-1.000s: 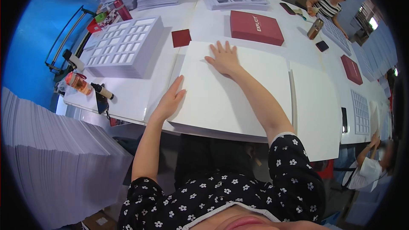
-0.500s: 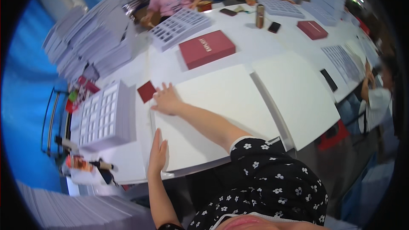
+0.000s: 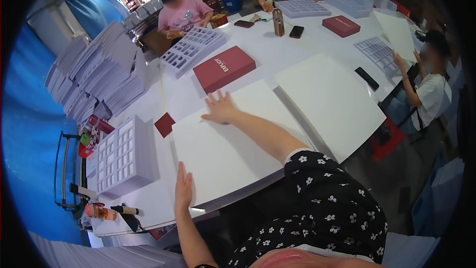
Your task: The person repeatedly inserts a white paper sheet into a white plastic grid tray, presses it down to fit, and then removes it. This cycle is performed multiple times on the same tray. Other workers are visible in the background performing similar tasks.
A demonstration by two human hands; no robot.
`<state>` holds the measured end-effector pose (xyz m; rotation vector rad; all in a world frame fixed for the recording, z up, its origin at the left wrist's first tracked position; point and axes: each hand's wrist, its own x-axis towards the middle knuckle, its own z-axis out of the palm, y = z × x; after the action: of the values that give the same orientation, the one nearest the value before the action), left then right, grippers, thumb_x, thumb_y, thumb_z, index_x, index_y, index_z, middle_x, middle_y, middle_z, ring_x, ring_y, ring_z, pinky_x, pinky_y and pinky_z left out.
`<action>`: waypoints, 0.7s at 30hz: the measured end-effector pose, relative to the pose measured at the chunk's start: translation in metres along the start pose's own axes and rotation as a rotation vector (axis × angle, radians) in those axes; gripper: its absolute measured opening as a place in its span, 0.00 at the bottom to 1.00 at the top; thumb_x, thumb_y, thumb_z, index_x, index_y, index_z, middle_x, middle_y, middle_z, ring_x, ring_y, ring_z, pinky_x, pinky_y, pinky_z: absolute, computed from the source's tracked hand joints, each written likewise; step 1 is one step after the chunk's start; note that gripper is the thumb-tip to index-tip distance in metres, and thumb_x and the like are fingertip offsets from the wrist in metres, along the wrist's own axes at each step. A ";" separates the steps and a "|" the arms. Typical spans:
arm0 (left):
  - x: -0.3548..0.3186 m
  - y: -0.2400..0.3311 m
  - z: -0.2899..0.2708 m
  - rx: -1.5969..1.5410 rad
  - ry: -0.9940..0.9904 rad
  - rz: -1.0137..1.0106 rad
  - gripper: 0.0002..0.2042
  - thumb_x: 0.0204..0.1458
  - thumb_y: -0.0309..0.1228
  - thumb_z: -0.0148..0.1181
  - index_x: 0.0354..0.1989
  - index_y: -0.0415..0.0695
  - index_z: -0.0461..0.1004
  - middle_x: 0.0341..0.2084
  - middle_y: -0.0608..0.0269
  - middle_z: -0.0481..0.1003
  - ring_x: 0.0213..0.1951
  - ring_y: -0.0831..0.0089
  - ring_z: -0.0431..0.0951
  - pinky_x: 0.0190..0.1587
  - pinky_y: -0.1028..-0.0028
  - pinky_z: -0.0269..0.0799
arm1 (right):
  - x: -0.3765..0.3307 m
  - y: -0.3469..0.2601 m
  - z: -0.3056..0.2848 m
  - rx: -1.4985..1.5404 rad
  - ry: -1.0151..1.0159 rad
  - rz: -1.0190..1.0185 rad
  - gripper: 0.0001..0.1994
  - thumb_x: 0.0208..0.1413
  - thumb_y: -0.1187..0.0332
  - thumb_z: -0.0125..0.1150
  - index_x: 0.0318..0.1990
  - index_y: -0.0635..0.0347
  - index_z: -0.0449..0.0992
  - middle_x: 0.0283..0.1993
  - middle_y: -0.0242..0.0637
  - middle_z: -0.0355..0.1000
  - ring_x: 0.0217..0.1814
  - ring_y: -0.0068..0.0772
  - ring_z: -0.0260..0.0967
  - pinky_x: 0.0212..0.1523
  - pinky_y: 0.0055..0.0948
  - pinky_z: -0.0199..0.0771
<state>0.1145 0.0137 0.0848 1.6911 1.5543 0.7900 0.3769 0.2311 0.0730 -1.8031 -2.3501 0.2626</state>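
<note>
My right hand [image 3: 219, 108] lies flat near the far edge of a large white board [image 3: 238, 154], palm down, fingers spread. At the board's left edge my left hand [image 3: 183, 187] stands on its side, fingers stretched out and touching or almost touching the edge. Neither hand grips anything. The board has a thick edge; whether it is one piece or a stack, I cannot tell. Just past its far left corner lies a dark red square piece [image 3: 164, 125]. A second white board [image 3: 327, 101] sits to the right, separated by a narrow gap.
A stack of white trays with cut-out compartments [image 3: 120, 159] stands at left, taller stacks of pale sheets [image 3: 104, 69] behind. Beyond the boards are a red box [image 3: 224, 69], a metallic flask [image 3: 278, 22] and a black phone [image 3: 367, 78]. Several people sit around the table [image 3: 163, 188].
My right hand has slid from the board's left edge near the red square rightward across its surface. My left hand stays by the edge. A person at right now holds up a white sheet.
</note>
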 end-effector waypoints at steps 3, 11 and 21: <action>0.003 0.002 0.003 0.000 -0.006 0.009 0.28 0.67 0.31 0.44 0.73 0.36 0.47 0.72 0.48 0.51 0.73 0.59 0.51 0.72 0.69 0.46 | -0.021 0.061 -0.014 -0.026 0.051 0.144 0.46 0.61 0.32 0.37 0.76 0.57 0.42 0.80 0.43 0.34 0.81 0.59 0.23 0.74 0.65 0.24; 0.017 -0.015 -0.010 0.251 -0.081 0.084 0.29 0.66 0.33 0.46 0.71 0.33 0.49 0.70 0.39 0.52 0.73 0.52 0.50 0.72 0.65 0.47 | -0.089 0.159 -0.042 -0.059 0.041 0.224 0.44 0.61 0.33 0.38 0.75 0.56 0.45 0.79 0.44 0.37 0.80 0.62 0.26 0.73 0.67 0.27; 0.078 0.038 0.009 0.763 -0.024 0.176 0.31 0.59 0.45 0.57 0.62 0.33 0.61 0.66 0.31 0.54 0.68 0.38 0.54 0.65 0.50 0.57 | -0.126 0.202 -0.039 -0.018 0.059 0.115 0.43 0.60 0.35 0.46 0.74 0.55 0.50 0.79 0.41 0.42 0.79 0.61 0.35 0.71 0.67 0.40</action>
<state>0.1510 0.0895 0.1090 2.3836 1.8382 0.2444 0.6080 0.1624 0.0596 -1.9296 -2.2201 0.1999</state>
